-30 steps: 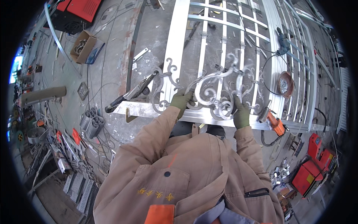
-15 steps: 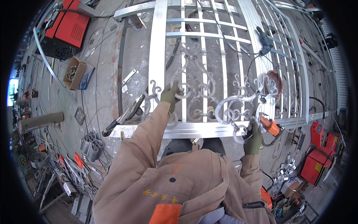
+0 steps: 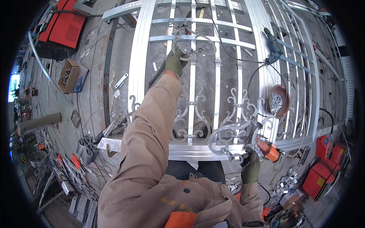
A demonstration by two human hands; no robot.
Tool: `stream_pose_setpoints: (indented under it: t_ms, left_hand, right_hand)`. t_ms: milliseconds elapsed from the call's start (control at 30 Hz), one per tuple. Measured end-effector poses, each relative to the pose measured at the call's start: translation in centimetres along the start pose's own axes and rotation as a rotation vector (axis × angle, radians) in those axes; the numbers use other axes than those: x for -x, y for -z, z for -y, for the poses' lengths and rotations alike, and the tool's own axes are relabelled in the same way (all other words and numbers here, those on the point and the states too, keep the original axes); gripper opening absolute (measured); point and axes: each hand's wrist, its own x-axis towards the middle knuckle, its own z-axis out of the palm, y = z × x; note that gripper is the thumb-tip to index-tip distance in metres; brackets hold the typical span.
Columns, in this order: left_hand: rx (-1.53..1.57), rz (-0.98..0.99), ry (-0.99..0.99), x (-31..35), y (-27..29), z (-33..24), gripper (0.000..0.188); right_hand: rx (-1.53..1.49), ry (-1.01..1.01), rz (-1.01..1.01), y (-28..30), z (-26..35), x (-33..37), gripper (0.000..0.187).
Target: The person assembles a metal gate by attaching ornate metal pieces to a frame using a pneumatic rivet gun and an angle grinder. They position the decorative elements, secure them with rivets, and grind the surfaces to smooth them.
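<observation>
My left hand (image 3: 175, 64), in a green glove, is stretched far forward over a silver metal frame (image 3: 140, 57). Its fingers are closed round a grey scroll ornament (image 3: 214, 45), which lies across the bars near the crosspieces. Close to my body, my gloved right hand (image 3: 251, 167) grips the small end ring of a second scroll ornament (image 3: 210, 140) over the front rail (image 3: 186, 152). More curled scrollwork (image 3: 191, 110) sits between the upright bars nearer me. An orange tool (image 3: 269, 150) lies just beyond my right hand.
On the frame's right side are a brown bowl (image 3: 284, 110) of screws and a power drill (image 3: 273, 47) with a cable. A pair of long-handled pliers or clamp (image 3: 110, 127) rests at the left corner. Red machines (image 3: 62, 28) and a cardboard box (image 3: 67, 78) stand on the floor.
My left hand has reached farther forward, carrying its scroll ornament away from me toward the crosspieces. My right hand still holds its ornament by the front rail, now slightly nearer my body.
</observation>
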Motion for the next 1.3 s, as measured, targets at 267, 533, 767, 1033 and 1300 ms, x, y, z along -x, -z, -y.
stream_pose_setpoints:
  t_ms: [267,533,767,1033,1300]
  left_hand:
    - [-0.846,-0.183,-0.213,-9.3,6.8,-4.0,0.032]
    - [-1.113,-0.169,-0.348,14.9,4.6,0.5,0.069]
    - [-1.004,-0.012,-0.359,36.9,5.5,4.2,0.051]
    - [-1.269,-0.108,-0.399,43.6,16.5,5.2,0.065]
    - [-1.894,-0.246,-0.095,42.8,28.4,1.7,0.104]
  right_hand:
    - [0.203,-0.029,0.106,0.1,-0.1,-5.4,0.053]
    - [0.046,-0.066,0.186,-6.9,1.6,-5.9,0.046]
    - [0.087,-0.097,0.278,-13.2,0.0,-4.1,0.047]
    - [0.275,-0.013,0.294,-18.1,-5.1,1.4,0.05]
    - [0.314,0.092,0.186,-19.0,-7.2,2.2,0.045]
